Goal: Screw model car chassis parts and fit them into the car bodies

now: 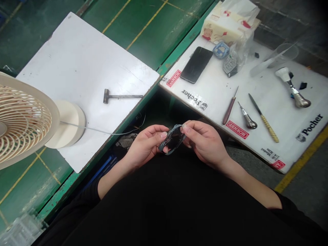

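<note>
Between my two hands, in front of my body, is a small dark grey frame-like part [176,150] with an opening in its middle. My left hand [151,141] pinches its left side between thumb and fingers. The thumb and forefinger of my right hand [201,138] grip its upper right end. The part is held in the air near the gap between the two tables, and my fingers cover some of its edges.
A beige fan [68,124] and a hammer [123,96] stand and lie on the white board [102,58]. On the right table [212,106] are a phone [196,65], an awl [230,106], a silver-handled tool [247,118], a file [263,118], a tissue pack [228,24] and a clear cup [288,54].
</note>
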A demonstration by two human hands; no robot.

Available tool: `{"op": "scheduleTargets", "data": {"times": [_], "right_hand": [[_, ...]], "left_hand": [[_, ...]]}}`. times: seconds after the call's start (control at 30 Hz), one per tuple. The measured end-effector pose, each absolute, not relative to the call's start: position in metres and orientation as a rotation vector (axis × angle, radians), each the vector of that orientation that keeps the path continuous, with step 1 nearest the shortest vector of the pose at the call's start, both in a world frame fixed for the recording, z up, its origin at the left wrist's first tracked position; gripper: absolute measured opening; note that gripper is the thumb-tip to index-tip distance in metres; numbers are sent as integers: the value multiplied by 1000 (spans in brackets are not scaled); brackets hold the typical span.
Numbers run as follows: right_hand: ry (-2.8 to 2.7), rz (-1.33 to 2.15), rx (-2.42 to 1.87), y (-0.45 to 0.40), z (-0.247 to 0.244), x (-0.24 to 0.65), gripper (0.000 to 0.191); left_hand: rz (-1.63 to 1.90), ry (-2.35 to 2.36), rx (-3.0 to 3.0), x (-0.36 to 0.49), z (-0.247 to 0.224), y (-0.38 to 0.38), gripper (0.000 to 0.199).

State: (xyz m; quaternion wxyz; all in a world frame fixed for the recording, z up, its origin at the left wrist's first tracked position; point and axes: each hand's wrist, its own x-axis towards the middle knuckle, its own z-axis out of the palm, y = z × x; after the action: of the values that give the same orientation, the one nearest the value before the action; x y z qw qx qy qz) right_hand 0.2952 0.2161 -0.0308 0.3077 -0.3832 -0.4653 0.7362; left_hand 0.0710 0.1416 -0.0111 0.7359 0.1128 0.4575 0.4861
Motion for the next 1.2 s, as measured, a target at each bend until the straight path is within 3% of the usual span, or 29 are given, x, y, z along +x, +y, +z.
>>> {"op": "scheduleTargets", "data": {"times": [0.27, 0.47, 0.67, 1.2], "right_hand": [[-1191, 1904, -1063, 218, -29, 294, 39], [-1379, 1961, -1126, 222, -22, 293, 47], [-1490, 2051, -1148, 226, -15, 291, 60], [-1490, 2116, -1164, 228, -17, 293, 54]], "left_hand": [[1025, 962, 204, 70, -11, 141, 36], [949, 976, 394, 72, -13, 138, 53], [928, 1021, 472, 73, -13, 137, 48], [903, 992, 443, 73, -13, 139, 49]]}}
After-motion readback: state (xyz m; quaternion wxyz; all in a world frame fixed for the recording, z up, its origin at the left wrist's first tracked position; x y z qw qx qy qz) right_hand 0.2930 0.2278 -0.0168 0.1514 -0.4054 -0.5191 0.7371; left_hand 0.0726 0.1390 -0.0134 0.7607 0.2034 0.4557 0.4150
